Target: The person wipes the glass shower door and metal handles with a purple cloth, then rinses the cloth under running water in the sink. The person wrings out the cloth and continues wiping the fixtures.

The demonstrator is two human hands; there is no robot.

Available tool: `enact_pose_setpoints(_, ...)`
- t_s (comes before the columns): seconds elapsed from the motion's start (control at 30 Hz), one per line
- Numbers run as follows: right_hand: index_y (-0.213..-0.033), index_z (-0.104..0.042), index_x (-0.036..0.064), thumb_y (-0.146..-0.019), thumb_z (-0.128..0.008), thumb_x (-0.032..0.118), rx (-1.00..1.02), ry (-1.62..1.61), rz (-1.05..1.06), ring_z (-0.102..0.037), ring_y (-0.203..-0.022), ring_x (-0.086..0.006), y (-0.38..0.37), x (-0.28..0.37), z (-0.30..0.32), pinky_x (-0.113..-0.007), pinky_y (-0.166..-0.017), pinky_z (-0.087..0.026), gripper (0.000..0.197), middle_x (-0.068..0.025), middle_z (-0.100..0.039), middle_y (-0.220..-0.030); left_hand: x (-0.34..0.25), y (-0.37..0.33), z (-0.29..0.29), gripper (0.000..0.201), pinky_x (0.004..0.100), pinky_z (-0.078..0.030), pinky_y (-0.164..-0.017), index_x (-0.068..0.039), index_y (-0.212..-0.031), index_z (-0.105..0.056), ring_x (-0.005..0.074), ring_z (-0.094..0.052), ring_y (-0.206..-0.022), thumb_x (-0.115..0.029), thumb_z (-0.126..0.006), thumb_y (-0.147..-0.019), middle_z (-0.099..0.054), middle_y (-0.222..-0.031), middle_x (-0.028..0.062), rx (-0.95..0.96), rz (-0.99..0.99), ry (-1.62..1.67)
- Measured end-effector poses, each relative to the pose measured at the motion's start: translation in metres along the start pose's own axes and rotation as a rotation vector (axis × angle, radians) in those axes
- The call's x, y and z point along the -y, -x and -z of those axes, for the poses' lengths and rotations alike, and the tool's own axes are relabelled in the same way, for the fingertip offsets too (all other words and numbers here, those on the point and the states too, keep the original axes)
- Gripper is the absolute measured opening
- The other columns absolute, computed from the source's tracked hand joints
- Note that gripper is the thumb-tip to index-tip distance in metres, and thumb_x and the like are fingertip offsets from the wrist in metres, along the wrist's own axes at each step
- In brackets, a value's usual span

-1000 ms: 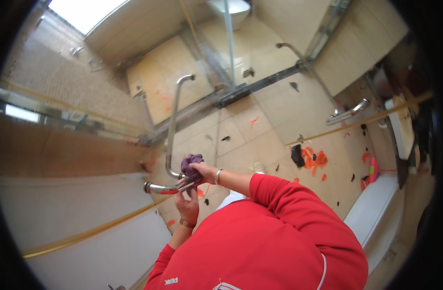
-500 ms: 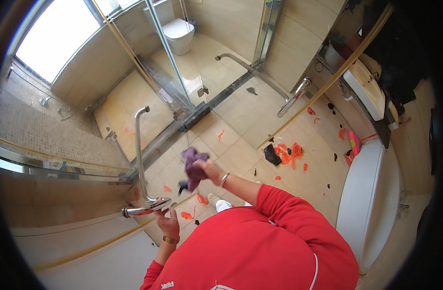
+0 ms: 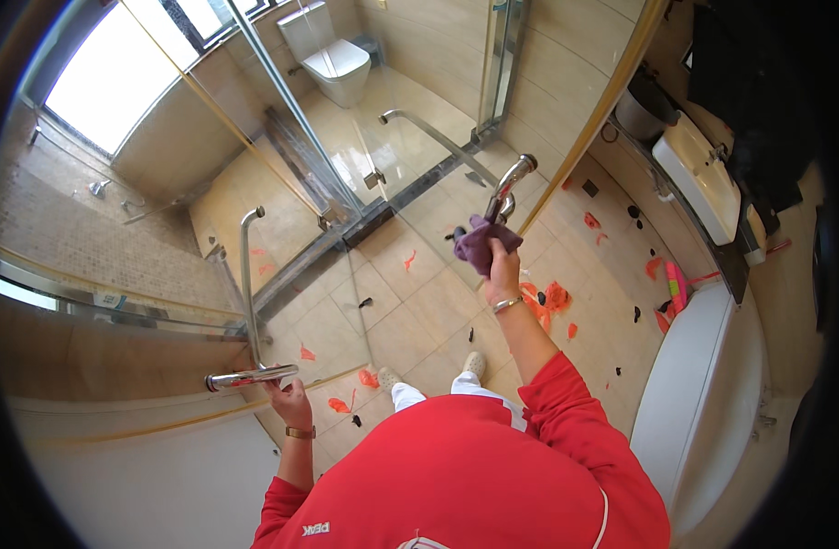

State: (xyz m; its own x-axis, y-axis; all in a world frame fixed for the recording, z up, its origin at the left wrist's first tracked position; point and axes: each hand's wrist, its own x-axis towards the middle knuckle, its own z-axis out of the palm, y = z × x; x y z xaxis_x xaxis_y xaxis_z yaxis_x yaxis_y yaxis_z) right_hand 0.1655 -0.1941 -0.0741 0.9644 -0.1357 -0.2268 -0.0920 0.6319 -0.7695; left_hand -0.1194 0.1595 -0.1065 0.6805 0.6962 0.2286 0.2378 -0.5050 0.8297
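Observation:
My right hand [image 3: 503, 276] grips a crumpled purple cloth [image 3: 479, 245], pressed against the lower part of a chrome door handle [image 3: 513, 176] on the right glass door. At the left, my left hand [image 3: 289, 403] is closed on the near end of another chrome handle [image 3: 253, 376], fixed to the left glass door. The handle hides some of its fingertips. Two more curved chrome bars, a left one [image 3: 246, 265] and a right one [image 3: 438, 140], show beyond the glass or as reflections; I cannot tell which.
Orange-red scraps [image 3: 557, 297] and small black pieces [image 3: 365, 302] litter the tiled floor [image 3: 428, 316]. A white bathtub [image 3: 680, 384] and a washbasin [image 3: 698, 169] stand at the right. Behind the glass are a toilet [image 3: 337, 64] and a dark raised sill [image 3: 369, 224].
My right hand has carried the purple cloth rightward and up, from mid-air to the right door's handle. My left hand stays at the left handle, which has shifted slightly left in view.

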Motion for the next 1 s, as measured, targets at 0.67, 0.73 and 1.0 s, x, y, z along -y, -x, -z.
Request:
enact_pose_setpoints(0.67,-0.108,-0.058,-0.0032,-0.092,-0.053,0.022,0.650,0.670,0.012,-0.056,-0.085,-0.0090,0.043,0.087,0.041,-0.026,-0.077,-0.047,0.030,-0.0061,-0.064,-0.092,-0.218,0.024,-0.265,0.034,0.0278,-0.054,-0.075,-0.009,-0.119,-0.054,0.0150,-0.064,-0.092,-0.012,-0.066,-0.087,-0.063,-0.106,0.0048,0.790,0.527,0.895)
enact_pose_setpoints(0.73,-0.112,-0.060,-0.0036,-0.091,-0.056,0.016,0.476,0.871,0.092,-0.064,-0.093,-0.0149,0.033,0.090,0.062,-0.026,-0.080,-0.049,0.030,-0.0127,-0.068,-0.103,-0.237,0.005,-0.282,0.033,0.0284,-0.054,-0.076,-0.007,-0.120,-0.055,0.0139,-0.064,-0.090,-0.011,-0.063,-0.088,-0.064,-0.107,0.0043,0.661,0.550,0.907)
enact_pose_setpoints(1.0,-0.109,-0.059,-0.0008,-0.089,-0.056,0.007,0.147,0.740,0.212,-0.062,-0.086,-0.0103,0.008,0.110,0.052,-0.024,-0.075,-0.049,0.022,-0.0077,-0.067,-0.097,-0.282,-0.065,-0.333,0.018,0.0218,-0.048,-0.072,-0.004,-0.102,-0.062,0.0069,-0.058,-0.081,-0.017,-0.062,-0.089,-0.063,-0.090,-0.0006,0.918,0.319,1.031)
